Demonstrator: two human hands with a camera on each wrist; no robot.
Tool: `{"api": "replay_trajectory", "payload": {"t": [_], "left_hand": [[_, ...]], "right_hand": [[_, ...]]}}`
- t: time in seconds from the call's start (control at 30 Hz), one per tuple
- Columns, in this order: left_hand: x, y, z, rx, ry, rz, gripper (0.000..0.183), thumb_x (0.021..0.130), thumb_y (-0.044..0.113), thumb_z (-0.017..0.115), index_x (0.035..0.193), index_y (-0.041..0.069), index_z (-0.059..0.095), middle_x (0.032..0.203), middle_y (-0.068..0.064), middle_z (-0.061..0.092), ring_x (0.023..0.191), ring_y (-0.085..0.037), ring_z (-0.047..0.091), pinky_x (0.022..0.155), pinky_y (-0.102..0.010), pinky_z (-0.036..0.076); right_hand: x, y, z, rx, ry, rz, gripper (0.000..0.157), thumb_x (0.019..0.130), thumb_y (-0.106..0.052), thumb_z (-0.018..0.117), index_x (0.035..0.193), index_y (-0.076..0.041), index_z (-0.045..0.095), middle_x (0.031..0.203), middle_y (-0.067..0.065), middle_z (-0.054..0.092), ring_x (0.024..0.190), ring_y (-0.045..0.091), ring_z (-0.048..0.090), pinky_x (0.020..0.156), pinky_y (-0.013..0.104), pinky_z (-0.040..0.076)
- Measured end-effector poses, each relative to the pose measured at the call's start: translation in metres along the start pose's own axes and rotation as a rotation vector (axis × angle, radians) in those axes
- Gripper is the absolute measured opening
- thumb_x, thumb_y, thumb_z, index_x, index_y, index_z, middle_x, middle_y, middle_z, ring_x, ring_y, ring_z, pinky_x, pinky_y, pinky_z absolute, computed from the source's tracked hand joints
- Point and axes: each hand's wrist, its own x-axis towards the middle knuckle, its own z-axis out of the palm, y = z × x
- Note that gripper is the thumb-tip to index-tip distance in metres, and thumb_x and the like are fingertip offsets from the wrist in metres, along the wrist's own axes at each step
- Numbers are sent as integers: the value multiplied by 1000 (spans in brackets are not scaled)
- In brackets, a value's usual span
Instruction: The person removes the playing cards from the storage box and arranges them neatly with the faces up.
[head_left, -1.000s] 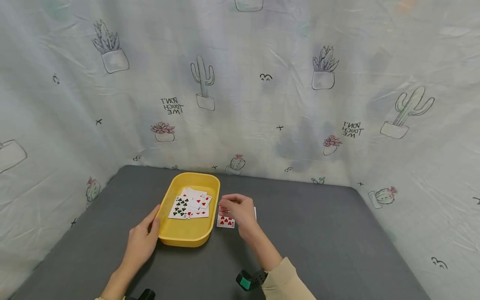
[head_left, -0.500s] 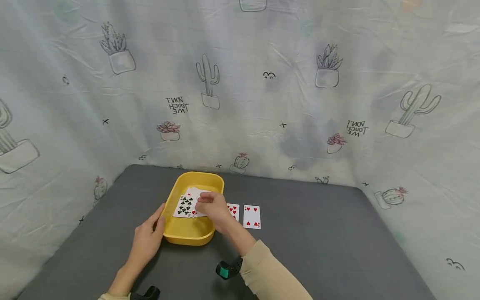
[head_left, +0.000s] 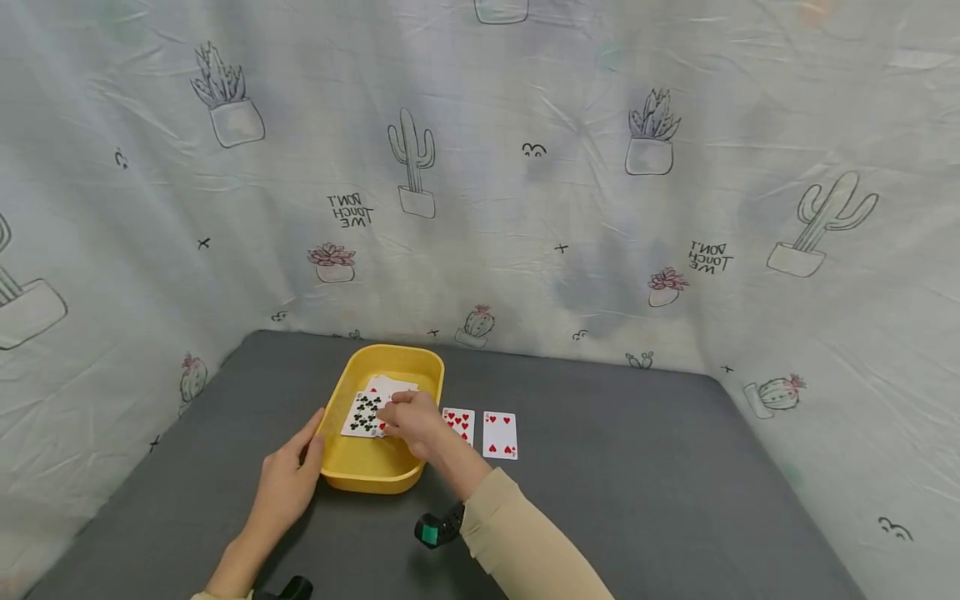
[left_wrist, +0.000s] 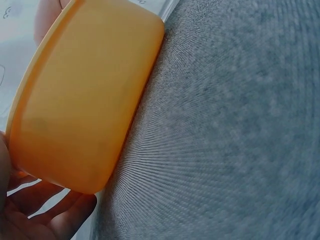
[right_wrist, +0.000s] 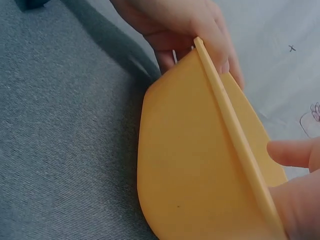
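A yellow plastic tray (head_left: 367, 460) stands on the table with an overlapping pile of face-up playing cards (head_left: 365, 414) inside, a clubs card at its left. My left hand (head_left: 287, 479) grips the tray's left side, with fingers (left_wrist: 75, 212) along the outer wall. Reaching in over the right rim, my right hand (head_left: 415, 423) is at the pile and covers its right part. Its thumb (right_wrist: 292, 152) is extended in the right wrist view; no card shows between its fingers. Right of the tray lie a hearts card (head_left: 460, 422), partly behind my right wrist, and a four of hearts (head_left: 500, 435).
The table has a dark grey cloth (head_left: 615, 492). A pale curtain (head_left: 480, 192) printed with cacti and lettering hangs behind it and along both sides.
My right hand has moved left from above the hearts card on the table to the pile in the tray. Both hearts cards now show more fully. My left hand stays at the tray.
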Motion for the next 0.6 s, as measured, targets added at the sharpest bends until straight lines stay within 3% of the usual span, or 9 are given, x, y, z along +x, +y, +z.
{"api": "replay_trajectory", "payload": {"t": [0.23, 0.6], "left_hand": [[1, 5, 2, 6, -1, 5, 43, 96, 31, 39, 138, 20, 37, 127, -15, 47, 113, -32, 45, 84, -52, 38], [6, 13, -2, 28, -18, -42, 43, 96, 30, 40, 138, 18, 37, 128, -15, 46, 114, -31, 44, 86, -52, 37]], "right_hand": [[5, -1, -1, 48, -18, 47, 47, 79, 8, 60, 121, 14, 41, 111, 22, 50, 96, 26, 53, 85, 45, 42], [10, -3, 2, 116, -30, 123, 44, 78, 10, 59, 120, 13, 44, 103, 21, 57, 92, 29, 57, 81, 41, 46]]}}
